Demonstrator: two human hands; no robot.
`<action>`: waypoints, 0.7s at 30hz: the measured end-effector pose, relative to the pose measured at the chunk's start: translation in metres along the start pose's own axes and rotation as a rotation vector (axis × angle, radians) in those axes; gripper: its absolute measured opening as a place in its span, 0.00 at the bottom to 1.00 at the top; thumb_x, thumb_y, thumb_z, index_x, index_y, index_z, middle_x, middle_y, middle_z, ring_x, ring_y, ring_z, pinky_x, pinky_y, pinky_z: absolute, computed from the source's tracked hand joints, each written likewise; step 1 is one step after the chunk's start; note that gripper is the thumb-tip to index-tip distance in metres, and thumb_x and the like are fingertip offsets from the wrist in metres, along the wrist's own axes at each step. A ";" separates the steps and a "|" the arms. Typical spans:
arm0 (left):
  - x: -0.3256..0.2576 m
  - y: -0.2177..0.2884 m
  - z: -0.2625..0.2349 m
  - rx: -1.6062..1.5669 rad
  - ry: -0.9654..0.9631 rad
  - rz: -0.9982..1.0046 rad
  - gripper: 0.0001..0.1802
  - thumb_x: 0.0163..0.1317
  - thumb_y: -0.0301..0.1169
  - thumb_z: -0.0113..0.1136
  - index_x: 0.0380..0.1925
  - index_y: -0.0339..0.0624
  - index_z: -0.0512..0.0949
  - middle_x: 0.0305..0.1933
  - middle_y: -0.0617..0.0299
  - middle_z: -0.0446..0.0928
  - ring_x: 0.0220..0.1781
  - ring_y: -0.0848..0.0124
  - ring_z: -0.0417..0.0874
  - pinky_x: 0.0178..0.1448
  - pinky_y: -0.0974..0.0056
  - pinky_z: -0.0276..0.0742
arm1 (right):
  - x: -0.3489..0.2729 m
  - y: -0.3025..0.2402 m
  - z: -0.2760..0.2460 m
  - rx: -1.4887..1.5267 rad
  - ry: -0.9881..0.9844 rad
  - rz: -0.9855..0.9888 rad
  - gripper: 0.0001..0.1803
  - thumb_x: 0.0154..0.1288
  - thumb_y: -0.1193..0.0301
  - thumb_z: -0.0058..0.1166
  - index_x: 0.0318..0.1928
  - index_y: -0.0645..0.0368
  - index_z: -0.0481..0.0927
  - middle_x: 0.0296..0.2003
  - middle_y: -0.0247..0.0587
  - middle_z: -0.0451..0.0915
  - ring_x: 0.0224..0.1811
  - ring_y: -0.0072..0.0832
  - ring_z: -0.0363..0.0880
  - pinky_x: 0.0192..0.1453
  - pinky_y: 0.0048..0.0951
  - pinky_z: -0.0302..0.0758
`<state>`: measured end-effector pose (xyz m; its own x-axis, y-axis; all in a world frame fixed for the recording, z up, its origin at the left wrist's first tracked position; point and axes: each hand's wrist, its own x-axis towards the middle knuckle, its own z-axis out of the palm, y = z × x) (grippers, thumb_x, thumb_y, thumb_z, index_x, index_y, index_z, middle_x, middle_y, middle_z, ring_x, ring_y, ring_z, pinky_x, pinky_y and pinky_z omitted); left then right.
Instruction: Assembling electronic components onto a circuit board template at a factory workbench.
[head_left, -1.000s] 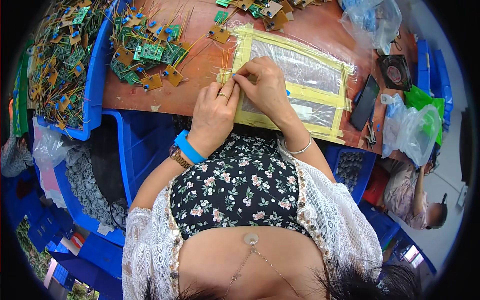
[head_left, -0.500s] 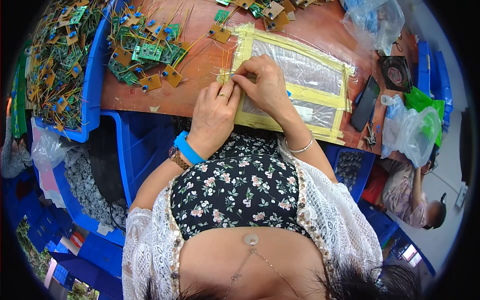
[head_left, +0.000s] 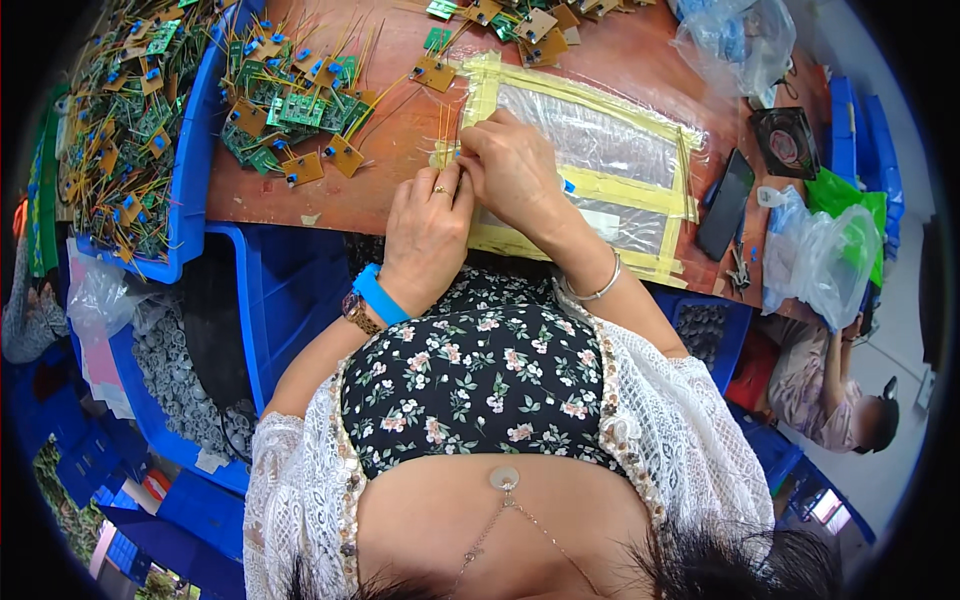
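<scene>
My left hand and my right hand meet at the table edge, beside a plastic sheet framed with yellow tape. Both sets of fingertips are pinched together on a small wired part. Thin yellowish wires stand up from it, and a speck of blue shows between the fingers. My fingers hide most of this part, probably a circuit board like those close by. To the left lies a pile of green and brown circuit boards with yellow wires and blue components. A single brown board lies just beyond my hands.
At left, a blue bin brims with wired boards. Below it, another blue bin holds grey parts. A phone, a black fan, keys and plastic bags lie at right. Another person sits beyond.
The right hand has shifted slightly, its fingers curling closer over the wired part. The left hand stays nearly in place. The whole view has shifted a little.
</scene>
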<state>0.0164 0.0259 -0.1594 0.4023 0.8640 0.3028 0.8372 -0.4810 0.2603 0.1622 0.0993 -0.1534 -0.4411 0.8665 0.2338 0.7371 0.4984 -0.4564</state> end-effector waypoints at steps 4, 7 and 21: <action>-0.001 0.001 0.001 0.023 0.017 -0.008 0.21 0.57 0.25 0.56 0.52 0.31 0.80 0.53 0.53 0.79 0.53 0.59 0.76 0.57 0.57 0.74 | -0.002 -0.001 -0.002 0.026 0.004 0.002 0.05 0.54 0.74 0.64 0.28 0.61 0.81 0.27 0.43 0.82 0.40 0.45 0.81 0.42 0.44 0.78; 0.000 0.003 0.001 0.024 0.024 -0.015 0.21 0.58 0.25 0.56 0.52 0.31 0.80 0.52 0.54 0.79 0.53 0.60 0.76 0.57 0.57 0.74 | -0.005 0.005 -0.004 0.127 0.036 0.026 0.05 0.54 0.75 0.64 0.26 0.62 0.81 0.27 0.44 0.82 0.40 0.45 0.80 0.42 0.44 0.78; 0.030 -0.097 -0.054 0.316 0.475 -0.190 0.32 0.62 0.26 0.66 0.68 0.44 0.75 0.69 0.51 0.73 0.69 0.52 0.71 0.72 0.48 0.67 | -0.066 0.068 -0.074 0.183 0.098 0.302 0.07 0.59 0.77 0.67 0.39 0.61 0.89 0.34 0.42 0.86 0.35 0.33 0.83 0.42 0.31 0.78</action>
<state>-0.0728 0.0899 -0.1257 0.0858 0.7348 0.6729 0.9771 -0.1939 0.0872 0.2797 0.0784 -0.1364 -0.1596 0.9769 0.1423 0.7190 0.2138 -0.6612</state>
